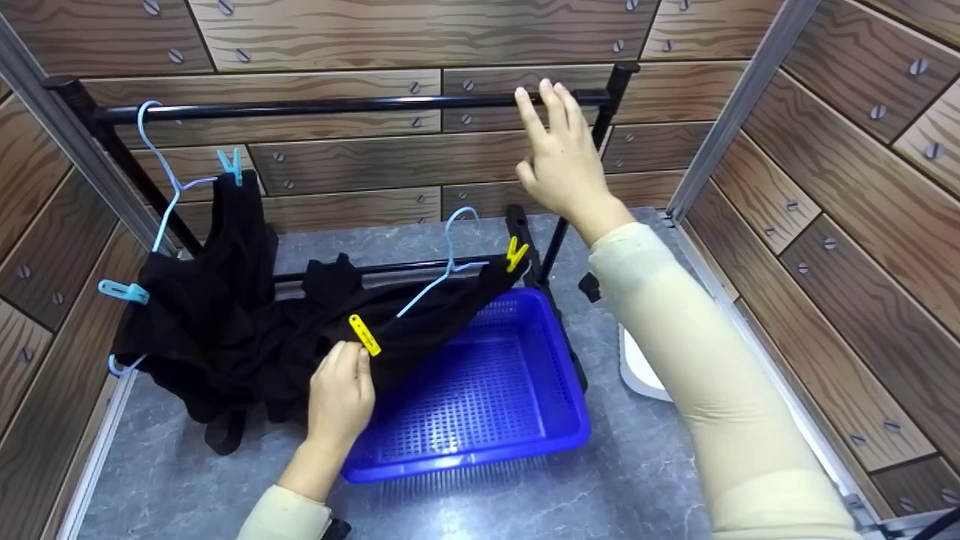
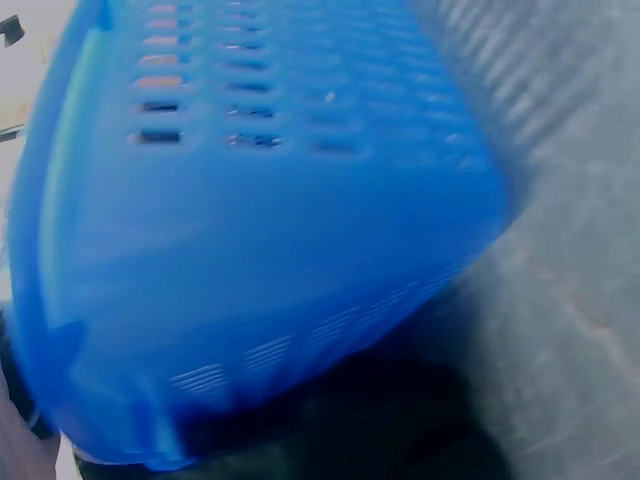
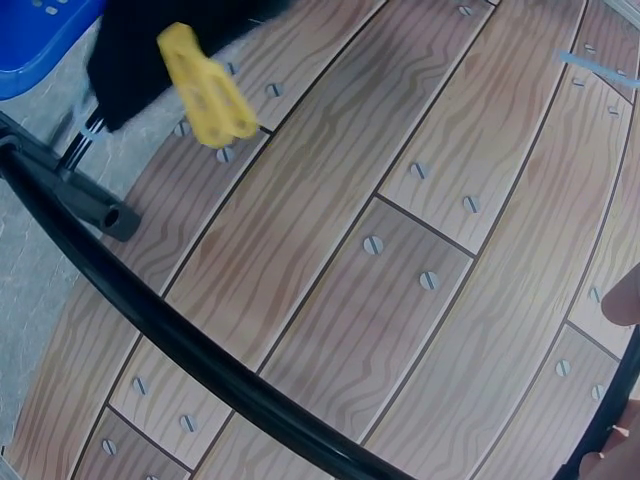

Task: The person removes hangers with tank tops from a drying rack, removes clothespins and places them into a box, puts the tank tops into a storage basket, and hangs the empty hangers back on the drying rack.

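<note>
Left hand (image 1: 341, 390): fingers curled, apparently pinching the black garment (image 1: 442, 307) beside a yellow clothespin (image 1: 365, 335);
Right hand (image 1: 562, 154): fingers loosely spread by the black rail (image 1: 337, 106); cannot tell whether they touch it;
Black garment: over the far left part of the blue basket (image 1: 517, 450), a second yellow clothespin (image 1: 515, 256) at its right end;
Blue hanger (image 1: 451, 262): hook below the rail, unhooked;
Risk: loosened left fingers could drop garment and hanger; tugged cloth could slip its clothespins
</note>
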A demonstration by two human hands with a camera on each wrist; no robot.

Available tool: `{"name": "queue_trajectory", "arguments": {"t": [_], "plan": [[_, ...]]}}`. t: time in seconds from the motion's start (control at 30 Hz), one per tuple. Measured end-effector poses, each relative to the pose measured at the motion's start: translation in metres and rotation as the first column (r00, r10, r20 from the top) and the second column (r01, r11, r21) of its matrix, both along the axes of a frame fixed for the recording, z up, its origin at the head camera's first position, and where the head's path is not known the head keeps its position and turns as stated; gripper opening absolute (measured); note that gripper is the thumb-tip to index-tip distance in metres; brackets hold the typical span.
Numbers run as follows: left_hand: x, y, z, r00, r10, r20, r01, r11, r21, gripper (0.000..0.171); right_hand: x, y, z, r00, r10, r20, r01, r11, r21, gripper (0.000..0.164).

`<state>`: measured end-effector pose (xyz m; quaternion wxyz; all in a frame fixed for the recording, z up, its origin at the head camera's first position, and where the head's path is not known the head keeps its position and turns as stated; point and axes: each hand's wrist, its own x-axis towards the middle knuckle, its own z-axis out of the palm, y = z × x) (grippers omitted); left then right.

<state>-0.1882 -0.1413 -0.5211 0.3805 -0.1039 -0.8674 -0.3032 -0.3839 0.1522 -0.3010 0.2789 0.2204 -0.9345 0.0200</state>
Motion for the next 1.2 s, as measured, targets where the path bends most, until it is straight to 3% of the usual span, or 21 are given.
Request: {"name": "queue_trajectory", "arguments": {"t": [0.23, 0.47, 0.7, 0.87, 0.93, 1.0, 1.1, 1.2], "plan": [[-0.002, -0.002, -0.013, 0.996, 0.02, 0.087, -0.025, 0.998, 0.054, 0.02, 0.0, 0.001, 0.0, 1.0, -0.003, 0.004, 0.003, 1.0, -0.009, 0.081], [-0.001, -0.002, -0.022, 0.98, 0.025, 0.195, -0.041, 0.996, 0.08, 0.021, 0.0, 0.001, -0.001, 1.0, -0.002, 0.015, 0.003, 1.0, -0.008, 0.08], [-0.002, 0.0, -0.021, 0.96, -0.001, 0.279, -0.024, 0.996, 0.087, 0.019, 0.0, 0.002, 0.0, 1.0, -0.013, 0.019, 0.013, 1.0, -0.005, 0.08], [-0.002, 0.004, -0.02, 0.941, 0.023, 0.339, -0.048, 0.997, 0.067, 0.02, 0.0, 0.003, -0.001, 1.0, -0.007, 0.015, 0.007, 1.0, -0.011, 0.08], [-0.001, 0.005, -0.019, 0.947, 0.033, 0.319, -0.056, 0.996, 0.063, 0.021, 0.0, 0.002, -0.001, 1.0, -0.003, 0.013, 0.004, 1.0, -0.009, 0.08], [0.0, 0.006, -0.018, 0.965, 0.024, 0.261, -0.042, 0.997, 0.065, 0.02, 0.0, 0.001, -0.001, 1.0, -0.001, 0.012, 0.001, 1.0, -0.003, 0.08], [-0.001, 0.006, -0.016, 0.989, -0.03, 0.146, 0.023, 0.998, 0.053, 0.02, -0.001, 0.001, -0.001, 1.0, -0.002, 0.015, 0.002, 1.0, 0.003, 0.08], [-0.002, 0.005, -0.013, 0.993, -0.109, 0.044, 0.108, 0.994, 0.022, 0.021, 0.0, 0.0, 0.0, 1.0, -0.006, 0.016, 0.006, 1.0, 0.001, 0.08]]}}
